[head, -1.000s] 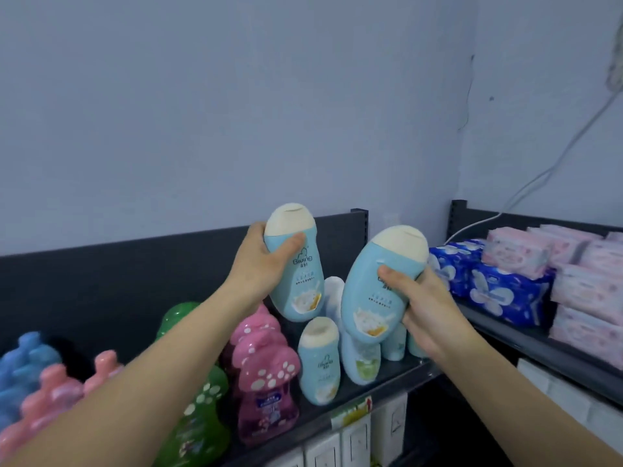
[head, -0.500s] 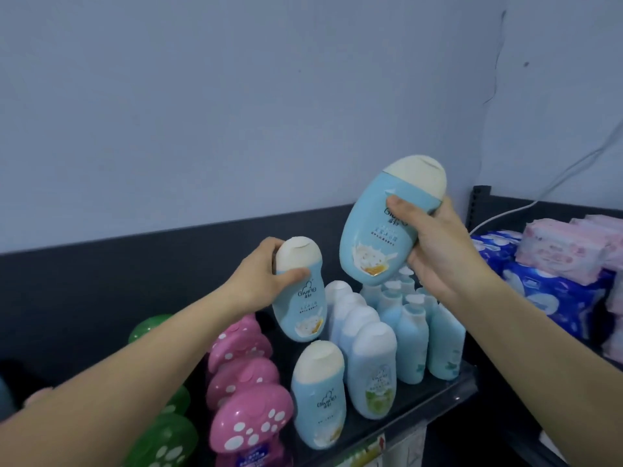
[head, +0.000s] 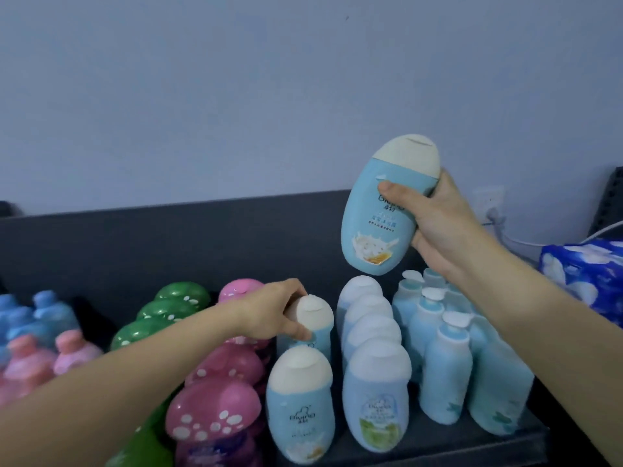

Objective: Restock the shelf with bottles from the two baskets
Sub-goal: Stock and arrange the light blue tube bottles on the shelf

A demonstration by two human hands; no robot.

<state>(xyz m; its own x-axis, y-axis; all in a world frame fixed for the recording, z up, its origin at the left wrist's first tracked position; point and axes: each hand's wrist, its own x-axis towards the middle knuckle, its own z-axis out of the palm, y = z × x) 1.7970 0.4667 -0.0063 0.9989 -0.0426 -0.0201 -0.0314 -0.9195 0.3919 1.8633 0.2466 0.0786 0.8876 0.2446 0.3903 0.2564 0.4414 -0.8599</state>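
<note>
above the shelf, raised bottle tilts cap-up.

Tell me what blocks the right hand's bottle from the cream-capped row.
The left hand and the lower bottle it grips fill that row behind the front bottle. The right hand holds the raised bottle above the white-capped row alongside.

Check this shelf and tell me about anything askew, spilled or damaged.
Nothing stands out. Bottles on the shelf stand upright in rows, no spill visible. Only the blue bottle in the right hand tilts, held above them; the left hand grips a second bottle in its row.
</note>
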